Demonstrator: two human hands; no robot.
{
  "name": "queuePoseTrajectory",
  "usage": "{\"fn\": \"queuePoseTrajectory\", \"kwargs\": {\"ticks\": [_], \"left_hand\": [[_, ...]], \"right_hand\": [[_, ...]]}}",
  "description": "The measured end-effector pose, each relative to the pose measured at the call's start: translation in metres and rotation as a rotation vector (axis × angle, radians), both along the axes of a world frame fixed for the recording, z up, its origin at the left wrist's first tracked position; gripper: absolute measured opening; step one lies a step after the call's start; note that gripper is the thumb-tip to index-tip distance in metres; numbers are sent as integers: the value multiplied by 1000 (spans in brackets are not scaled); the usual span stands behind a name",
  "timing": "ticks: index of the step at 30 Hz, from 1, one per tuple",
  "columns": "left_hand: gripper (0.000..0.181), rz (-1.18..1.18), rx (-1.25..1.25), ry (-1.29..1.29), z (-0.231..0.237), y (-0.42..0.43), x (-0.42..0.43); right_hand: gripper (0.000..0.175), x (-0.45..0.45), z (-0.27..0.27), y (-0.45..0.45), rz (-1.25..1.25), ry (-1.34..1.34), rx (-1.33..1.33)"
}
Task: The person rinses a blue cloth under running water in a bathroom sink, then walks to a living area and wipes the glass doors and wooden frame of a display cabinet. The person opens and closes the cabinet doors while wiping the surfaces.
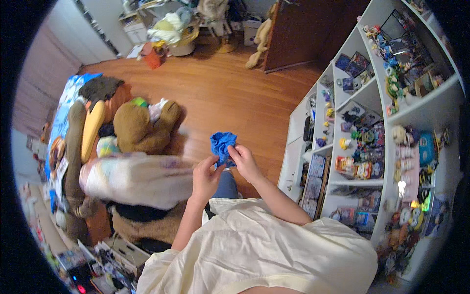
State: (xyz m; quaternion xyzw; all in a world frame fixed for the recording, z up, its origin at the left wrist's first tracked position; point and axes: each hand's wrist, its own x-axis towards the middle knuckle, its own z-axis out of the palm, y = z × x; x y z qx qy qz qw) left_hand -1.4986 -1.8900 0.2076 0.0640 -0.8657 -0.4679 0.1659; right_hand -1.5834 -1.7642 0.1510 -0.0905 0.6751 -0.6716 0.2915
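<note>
A crumpled blue piece of thin material point(222, 142), cloth or plastic, is held up in front of my body, above the wooden floor. My right hand point(245, 161) pinches its right side between thumb and fingers. Lower down, my left hand point(206, 176) has its fingertips at the bottom left edge of the same blue piece. Part of the piece is hidden behind my fingers. Just left of my left hand lies a pale patterned blanket point(143, 180), draped over other things.
Large plush toys, one of them brown point(137, 126), are heaped at the left. White shelves point(358, 182) crowded with figurines run along the right. Beyond the wooden floor point(227, 95) are a brown door point(293, 40), a long plush toy point(261, 38) and a laundry basket point(181, 47) piled with clothes.
</note>
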Motion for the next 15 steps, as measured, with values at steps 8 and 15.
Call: {"fn": "queuePoseTrajectory", "kwargs": {"ticks": [8,15], "left_hand": [[18,-586,432,-228,-39,-41,-301],[15,-565,797,-395,-10,-18,-575]], "right_hand": [[24,-254,-13,14,-553,327,-153],[28,-462,35,88,-931,105,-185]]}}
